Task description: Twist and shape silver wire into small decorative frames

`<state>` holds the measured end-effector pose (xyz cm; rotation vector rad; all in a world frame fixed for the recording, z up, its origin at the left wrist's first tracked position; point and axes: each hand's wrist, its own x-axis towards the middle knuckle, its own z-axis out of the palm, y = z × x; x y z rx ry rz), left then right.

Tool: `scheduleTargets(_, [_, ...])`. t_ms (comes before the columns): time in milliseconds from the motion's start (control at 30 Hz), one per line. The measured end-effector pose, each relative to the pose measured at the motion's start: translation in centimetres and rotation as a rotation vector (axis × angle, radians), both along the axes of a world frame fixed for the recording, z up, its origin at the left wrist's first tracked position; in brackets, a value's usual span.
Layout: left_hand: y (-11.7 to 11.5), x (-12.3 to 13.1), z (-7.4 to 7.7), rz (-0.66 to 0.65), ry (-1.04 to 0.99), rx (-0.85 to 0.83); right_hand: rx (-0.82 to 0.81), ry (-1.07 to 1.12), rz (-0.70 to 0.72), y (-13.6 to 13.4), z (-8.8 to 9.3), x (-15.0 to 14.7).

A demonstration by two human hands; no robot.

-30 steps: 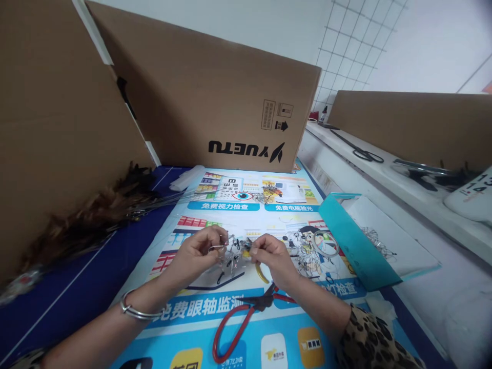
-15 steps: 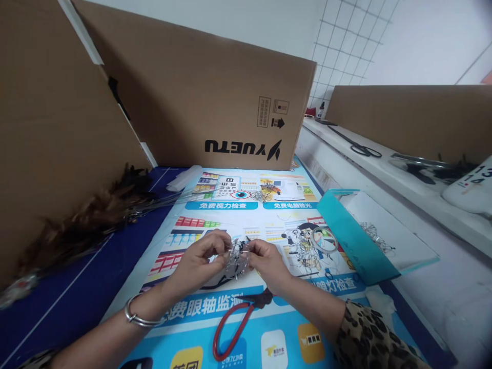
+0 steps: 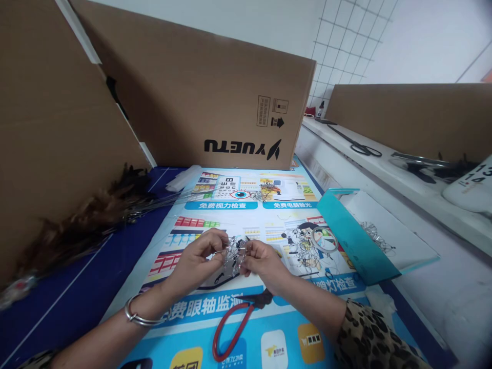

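Observation:
My left hand (image 3: 200,259) and my right hand (image 3: 263,261) meet over a printed poster (image 3: 246,215) on the table. Both pinch a small tangle of thin silver wire with black beads (image 3: 232,253) held between them, fingers closed on it. A silver bangle circles my left wrist. Red-handled scissors (image 3: 236,328) lie on the poster just below my right wrist. A roll of clear tape (image 3: 325,239) and a loose heap of wire pieces (image 3: 303,251) rest to the right of my hands.
Brown feathers (image 3: 88,220) are piled at the left on the blue table. Cardboard boxes (image 3: 215,102) stand at the back and left. A teal open box lid (image 3: 348,236) with more wire sits at the right. Scissors lie on the white ledge (image 3: 361,149).
My hands have drawn closer together around the wire piece. The yellow bit seen near my right fingers a second ago is now out of sight. The view has tilted slightly.

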<state>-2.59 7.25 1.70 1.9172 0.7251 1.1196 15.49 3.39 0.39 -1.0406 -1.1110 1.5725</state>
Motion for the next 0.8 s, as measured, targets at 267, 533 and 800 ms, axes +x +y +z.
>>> scheduleTargets(267, [0.5, -0.6, -0.3, 0.065, -0.055, -0.015, -0.01, 0.03, -0.004, 0.4, 0.1, 0.7])
scheduleTargets(533, [0.6, -0.7, 0.2, 0.044, -0.071, 0.013, 0.041, 0.139, 0.031, 0.4, 0.7, 1.3])
scheduleTargets(800, [0.1, -0.4, 0.5, 0.017, -0.038, 0.085, -0.025, 0.295, 0.048, 0.3, 0.4, 1.2])
